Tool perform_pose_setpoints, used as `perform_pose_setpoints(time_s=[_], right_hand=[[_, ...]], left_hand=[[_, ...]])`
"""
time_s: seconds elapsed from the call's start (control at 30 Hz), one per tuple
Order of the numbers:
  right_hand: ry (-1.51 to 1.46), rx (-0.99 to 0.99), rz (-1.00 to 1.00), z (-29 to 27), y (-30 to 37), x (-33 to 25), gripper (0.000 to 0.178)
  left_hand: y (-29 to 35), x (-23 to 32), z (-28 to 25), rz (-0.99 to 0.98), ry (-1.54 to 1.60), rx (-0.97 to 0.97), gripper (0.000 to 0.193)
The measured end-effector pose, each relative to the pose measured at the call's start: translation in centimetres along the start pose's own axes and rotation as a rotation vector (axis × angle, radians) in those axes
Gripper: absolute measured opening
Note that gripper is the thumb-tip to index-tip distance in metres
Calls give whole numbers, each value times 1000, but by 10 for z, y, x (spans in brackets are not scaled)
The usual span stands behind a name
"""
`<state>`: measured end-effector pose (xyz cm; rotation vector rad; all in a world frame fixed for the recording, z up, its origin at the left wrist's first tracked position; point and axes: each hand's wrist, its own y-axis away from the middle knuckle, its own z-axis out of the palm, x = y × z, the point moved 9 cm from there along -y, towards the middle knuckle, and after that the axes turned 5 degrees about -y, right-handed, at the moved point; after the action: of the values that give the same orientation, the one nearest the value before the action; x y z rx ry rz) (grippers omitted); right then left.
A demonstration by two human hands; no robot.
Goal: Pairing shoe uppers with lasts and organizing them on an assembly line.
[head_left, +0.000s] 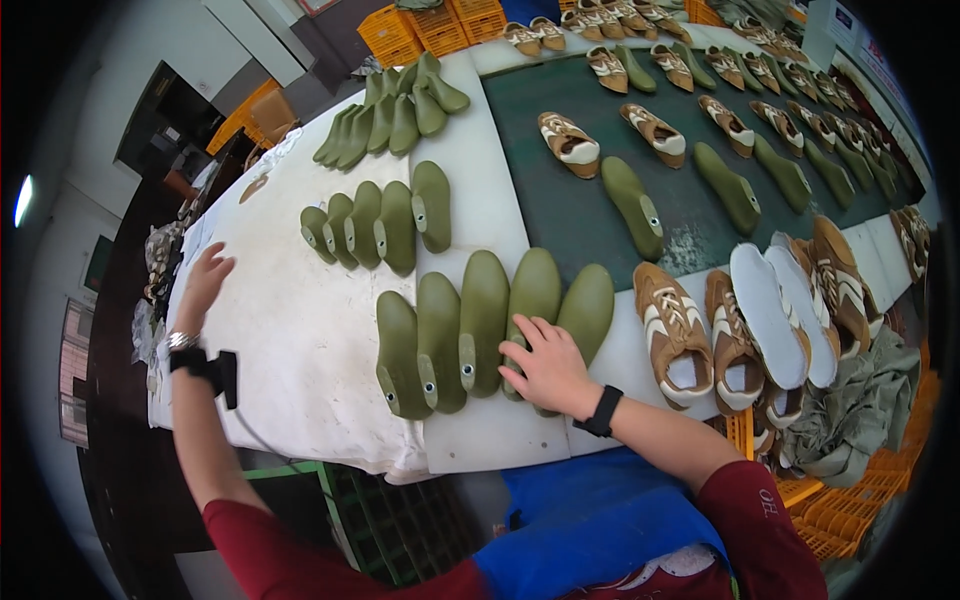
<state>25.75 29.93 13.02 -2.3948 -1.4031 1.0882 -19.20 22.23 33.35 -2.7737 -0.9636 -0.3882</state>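
Note:
In front of me, a row of several olive-green shoe lasts (484, 305) lies side by side, toes pointing away. My right hand (553, 370) is on the heel end of the fourth last (534, 285), its fingers curled over the top. Part of the fifth last (588, 305) is hidden behind that hand. Off to the left, my left hand (203, 283) is raised over the edge of the white-covered table with its fingers apart, holding nothing. Beyond the near row, a second group of lasts (397, 228) sits on the cloth, and a third group (390, 118) lies farther back.
Brown-and-white sneakers (676, 335) and white insoles (768, 315) stand at the right front. A dark green mat (540, 200) carries rows of sneakers and lasts. Orange crates (390, 38) stand at the back; others (840, 515) are at the lower right beside crumpled grey-green cloth (850, 410).

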Motion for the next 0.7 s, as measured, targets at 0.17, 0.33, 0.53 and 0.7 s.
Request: perform_pose_setpoints(time_s=[0.17, 0.33, 0.53, 0.7], right_hand=[[-10, -47, 15, -2, -4, -2, 28], [18, -82, 41, -2, -7, 3, 30], [4, -155, 55, 4, -16, -2, 29], [40, -182, 85, 8, -18, 5, 27]], left_hand=[[-81, 6, 149, 22, 67, -69, 54], [-92, 70, 309, 22, 206, -271, 96], [-103, 64, 328, -143, 334, -77, 73], [-96, 115, 341, -43, 862, -470, 72]])
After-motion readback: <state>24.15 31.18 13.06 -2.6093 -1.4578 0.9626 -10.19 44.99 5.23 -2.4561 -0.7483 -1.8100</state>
